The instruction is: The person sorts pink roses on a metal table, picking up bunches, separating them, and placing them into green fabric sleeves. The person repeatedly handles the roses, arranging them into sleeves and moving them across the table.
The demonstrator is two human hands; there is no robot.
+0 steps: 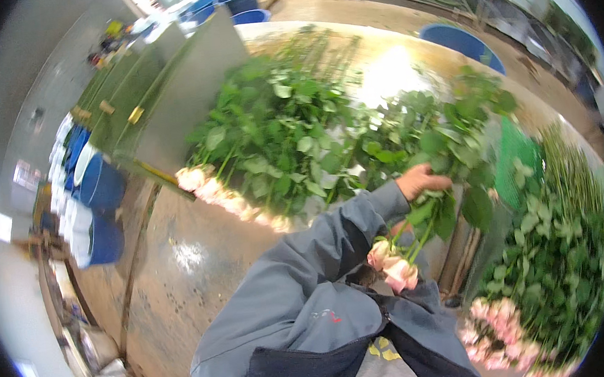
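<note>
My left hand (423, 180) reaches across my body in a grey sleeve and closes around leafy rose stems (428, 228). From these stems a few pale pink rose heads (400, 273) hang down in front of my jacket. A patch of skin below the left cuff seems to be my right hand (400, 228); sleeve, leaves and blooms hide most of it, so its grip does not show. Past the left forearm, many cut roses (270, 132) lie on the table (369, 34), their pale heads (227, 197) along its near edge.
More pink roses (499, 322) lie in a pile at the right, beside green netting (518, 164). A grey-green upright panel (190, 85) bounds the table's left side. Blue buckets stand on the floor at left (99, 182) and beyond the table (462, 45).
</note>
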